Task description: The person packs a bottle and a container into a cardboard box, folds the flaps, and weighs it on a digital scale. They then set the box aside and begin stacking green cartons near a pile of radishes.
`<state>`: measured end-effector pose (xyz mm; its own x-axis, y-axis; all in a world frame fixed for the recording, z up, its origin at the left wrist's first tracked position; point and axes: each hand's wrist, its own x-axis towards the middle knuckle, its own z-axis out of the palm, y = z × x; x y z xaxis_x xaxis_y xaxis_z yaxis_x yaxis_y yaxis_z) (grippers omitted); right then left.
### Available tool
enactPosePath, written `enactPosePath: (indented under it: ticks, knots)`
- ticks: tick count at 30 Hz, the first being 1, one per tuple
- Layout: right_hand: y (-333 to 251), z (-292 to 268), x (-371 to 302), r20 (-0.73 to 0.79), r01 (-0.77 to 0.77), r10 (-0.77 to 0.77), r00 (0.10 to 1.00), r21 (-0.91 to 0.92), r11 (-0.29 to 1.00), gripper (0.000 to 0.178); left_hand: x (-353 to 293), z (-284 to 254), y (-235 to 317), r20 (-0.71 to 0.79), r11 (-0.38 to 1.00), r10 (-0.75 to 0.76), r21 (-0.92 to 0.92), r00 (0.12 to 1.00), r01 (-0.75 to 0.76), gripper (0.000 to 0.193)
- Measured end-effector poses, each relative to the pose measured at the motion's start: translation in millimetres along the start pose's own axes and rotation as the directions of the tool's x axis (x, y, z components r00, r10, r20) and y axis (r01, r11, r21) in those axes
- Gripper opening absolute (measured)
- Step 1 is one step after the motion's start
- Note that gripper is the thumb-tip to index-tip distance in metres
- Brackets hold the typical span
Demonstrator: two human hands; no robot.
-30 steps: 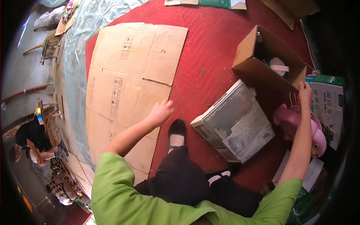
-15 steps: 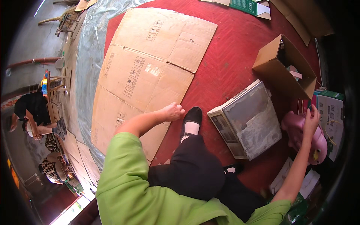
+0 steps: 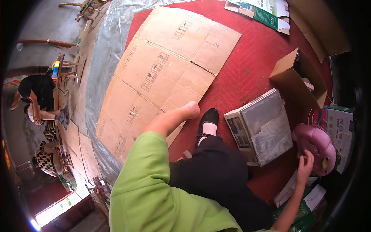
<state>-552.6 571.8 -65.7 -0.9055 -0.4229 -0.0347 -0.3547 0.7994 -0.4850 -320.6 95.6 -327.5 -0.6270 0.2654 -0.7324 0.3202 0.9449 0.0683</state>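
View from the head, looking down on a red floor [image 3: 247, 73]. A flattened cardboard sheet [image 3: 170, 73] lies at left over clear plastic film [image 3: 104, 65]; its right edge meets bare red floor. A scale [image 3: 261, 129] with a grey platter sits right of centre, between the person's black shoe [image 3: 208, 120] and a pink fan [image 3: 315, 149]. An open carton [image 3: 295, 77] stands beyond the scale, apart from it; printed boxes [image 3: 340, 123] lie at the far right, just behind the fan, and more [image 3: 262, 11] at the top edge. Open floor remains between sheet and scale.

Left hand [image 3: 191, 110]: arm stretched forward, fist clenched, knuckles on the near edge of the sheet, just beside the shoe. Right hand [image 3: 305, 166]: arm reaching up from the lower right, fingers spread and resting on the lower left side of the fan, not closed round it. Other people [image 3: 34, 96] sit at far left, well apart.
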Motion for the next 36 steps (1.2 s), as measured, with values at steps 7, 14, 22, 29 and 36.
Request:
enactPosePath:
  ticks: [7,14,22,29,36]
  knots:
    - [-57.0,-13.6,-63.2,0.12,-0.142,0.131,0.984,0.088,0.986,0.028,-16.8,-22.6,22.9,-0.185,0.999,0.025,-0.016,0.982,-0.029,0.021]
    - [-53.5,-14.3,-80.0,0.139,-0.178,0.164,0.977,0.096,0.979,0.027,-19.5,-13.8,13.0,-0.263,0.989,0.086,-0.095,0.961,-0.114,0.025]
    - [-51.2,-3.2,-68.2,0.221,-0.193,0.182,0.958,0.029,0.981,0.024,-35.7,-21.6,15.5,-0.344,0.965,0.111,-0.188,0.932,-0.184,0.025]
    - [-52.7,2.4,-66.3,0.295,-0.175,0.175,0.939,-0.026,0.984,0.025,-28.4,-7.9,17.2,-0.395,0.959,0.093,-0.212,0.914,-0.189,0.021]
    - [-56.2,-1.2,-73.5,0.318,-0.214,0.205,0.926,-0.006,0.977,0.025,-26.9,6.5,28.1,-0.471,0.915,-0.121,-0.394,0.874,-0.086,0.019]
